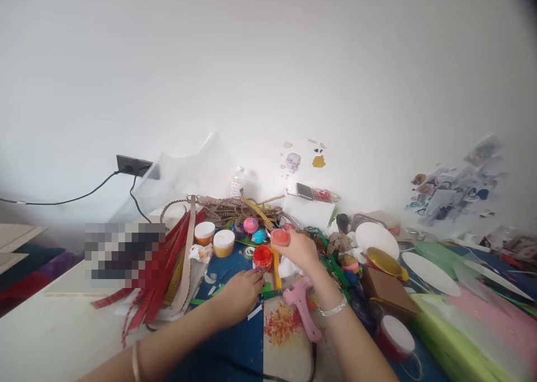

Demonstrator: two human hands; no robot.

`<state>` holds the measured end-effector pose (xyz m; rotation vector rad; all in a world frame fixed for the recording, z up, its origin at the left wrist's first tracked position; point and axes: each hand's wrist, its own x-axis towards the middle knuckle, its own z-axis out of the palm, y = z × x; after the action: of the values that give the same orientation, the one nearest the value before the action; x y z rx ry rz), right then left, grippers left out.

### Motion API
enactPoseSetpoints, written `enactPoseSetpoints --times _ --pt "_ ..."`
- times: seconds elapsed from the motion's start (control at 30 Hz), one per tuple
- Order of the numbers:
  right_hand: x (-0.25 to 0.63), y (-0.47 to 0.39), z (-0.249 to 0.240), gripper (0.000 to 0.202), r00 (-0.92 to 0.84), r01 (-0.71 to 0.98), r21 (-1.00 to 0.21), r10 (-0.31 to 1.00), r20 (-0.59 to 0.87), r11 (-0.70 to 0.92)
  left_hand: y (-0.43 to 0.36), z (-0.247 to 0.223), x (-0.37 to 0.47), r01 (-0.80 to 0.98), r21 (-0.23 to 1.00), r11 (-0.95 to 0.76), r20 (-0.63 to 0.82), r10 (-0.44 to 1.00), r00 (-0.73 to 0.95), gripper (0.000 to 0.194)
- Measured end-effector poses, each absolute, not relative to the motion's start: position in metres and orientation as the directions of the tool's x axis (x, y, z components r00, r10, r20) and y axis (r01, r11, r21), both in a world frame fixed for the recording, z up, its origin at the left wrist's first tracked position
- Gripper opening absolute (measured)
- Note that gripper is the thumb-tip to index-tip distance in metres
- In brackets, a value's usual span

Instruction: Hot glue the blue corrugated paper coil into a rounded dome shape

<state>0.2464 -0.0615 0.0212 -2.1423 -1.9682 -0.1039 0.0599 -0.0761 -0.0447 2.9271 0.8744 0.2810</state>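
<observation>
Your right hand [298, 250] is lifted a little above the worktop [50, 331], its fingers closed around a red lid [279, 237] pinched at its edge. Just below and to the left of that lid stands the small red paint jar [262, 258], and your left hand [240, 295] rests beside its base with fingers curled toward it; whether they actually grip the jar you cannot tell from the head view. A silver bracelet [334, 309] circles your right wrist.

Close to your right forearm lies a pink glue gun [302, 306], next to a patch of red and yellow flecks [282, 323] on a pale sheet. A yellow strip [276, 267] runs between the jar and your right hand. Farther left sit two white-lidded pots [213, 237] of orange and yellow paint, near a heap of red and tan corrugated strips [176, 264]. Behind them are pink and blue ribbed balls [254, 230] and a clear bottle [238, 183] against the wall. To the right lie white oval plates [428, 273] and a gold lid [384, 262].
</observation>
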Motion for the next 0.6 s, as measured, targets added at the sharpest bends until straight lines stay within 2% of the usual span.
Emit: enactPoseSetpoints --times 0.1,0.23,0.47,0.53,0.6 --pt "0.244 -0.065 0.018 0.051 0.02 0.992 -0.123 0.984 0.175 0.001 -0.071 -0.048 0.068 0.67 0.2 -0.715 0.134 0.697 0.704 0.025" --pt "0.23 -0.056 0.011 0.046 -0.073 0.992 -0.098 0.99 0.118 0.084 -0.049 -0.051 0.068 0.777 0.278 -0.565 0.166 0.825 0.54 0.027" --pt "0.221 -0.036 0.015 0.044 -0.191 0.982 -0.015 0.982 -0.008 0.191 -0.015 -0.063 0.074 0.718 0.512 -0.472 0.187 0.877 0.443 0.021" --pt "0.22 -0.035 0.014 0.045 -0.189 0.982 0.0 0.982 -0.028 0.189 -0.011 -0.067 0.076 0.668 0.579 -0.468 0.198 0.875 0.441 0.032" --pt "0.219 -0.035 0.012 0.044 -0.178 0.984 0.014 0.983 -0.035 0.178 -0.009 -0.07 0.077 0.62 0.635 -0.46 0.208 0.875 0.437 0.053"
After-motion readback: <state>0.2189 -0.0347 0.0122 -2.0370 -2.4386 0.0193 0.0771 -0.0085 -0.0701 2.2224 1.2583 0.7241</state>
